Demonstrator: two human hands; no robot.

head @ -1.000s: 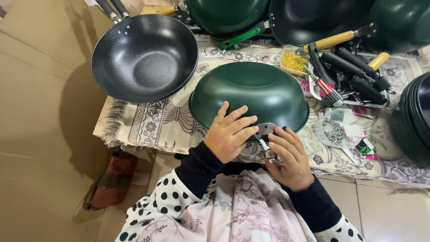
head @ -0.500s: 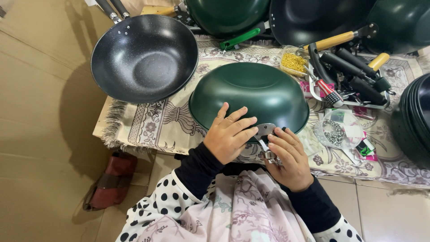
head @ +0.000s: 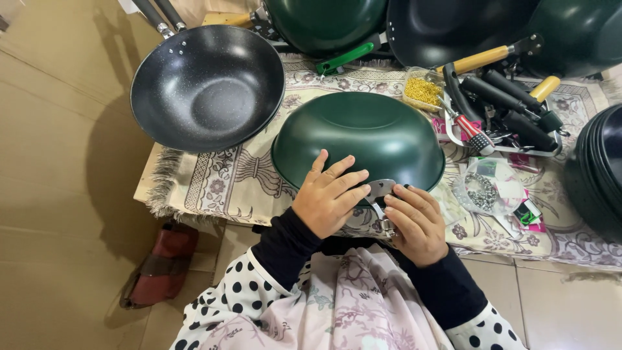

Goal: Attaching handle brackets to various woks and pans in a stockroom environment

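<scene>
upturned dark-green round metal wok (head: 359, 136) on the patterned tabletop cloth (head: 214, 188) | left hand (head: 327, 198) flat on wok's near rim | right hand (head: 414, 223) pinches silver metal handle bracket (head: 381, 189) at that rim, bracket pointing from wok toward the body | both hands near.

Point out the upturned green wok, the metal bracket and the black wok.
green wok (head: 363, 133), head view, on its upturned base
metal bracket (head: 381, 189), head view, on its flat plate
black wok (head: 207, 87), head view, on its inner bowl
</scene>
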